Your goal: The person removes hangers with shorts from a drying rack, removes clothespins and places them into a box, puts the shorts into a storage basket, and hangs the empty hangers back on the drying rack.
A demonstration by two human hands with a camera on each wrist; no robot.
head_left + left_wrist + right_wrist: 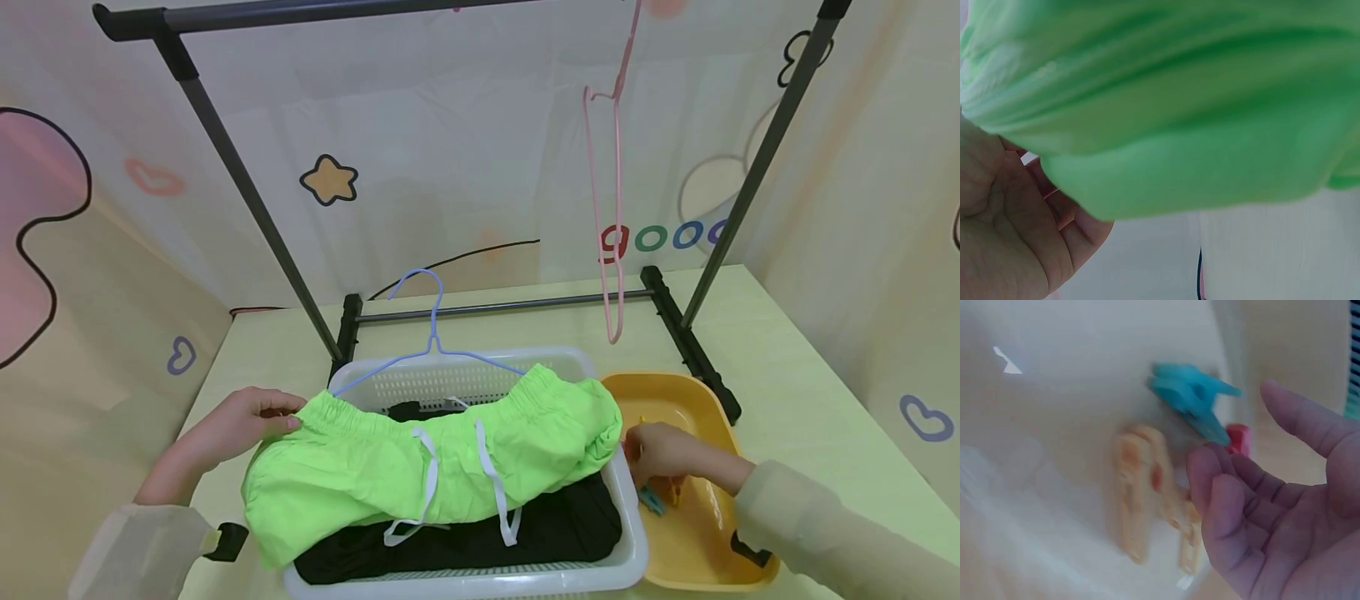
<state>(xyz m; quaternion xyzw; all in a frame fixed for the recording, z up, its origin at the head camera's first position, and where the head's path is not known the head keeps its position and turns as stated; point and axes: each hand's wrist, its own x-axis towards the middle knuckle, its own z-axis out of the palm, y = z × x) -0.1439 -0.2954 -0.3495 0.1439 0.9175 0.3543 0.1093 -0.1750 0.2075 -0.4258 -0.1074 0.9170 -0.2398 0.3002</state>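
Note:
Bright green shorts [360,483] with white drawstrings lie across a white basket [637,546], over a black garment [465,550]. My left hand [240,425] pinches the left end of their waistband. In the left wrist view the green cloth fills most of the picture beside the palm. A blue hanger [434,321] sticks up behind the shorts, its lower part hidden by them. My right hand [663,450] is over a yellow basin [697,550], fingers loosely bent and thumb apart. Close to its fingertips are a teal clothespin [1188,394], yellow clothespins [1132,500] and a red one [1239,437].
A dark metal rack [251,200] stands on the pale table [795,400] behind the basket, its top bar overhead. From it hangs a pink hanger [617,208], towards the right. Printed curtains [450,125] close off the back and sides.

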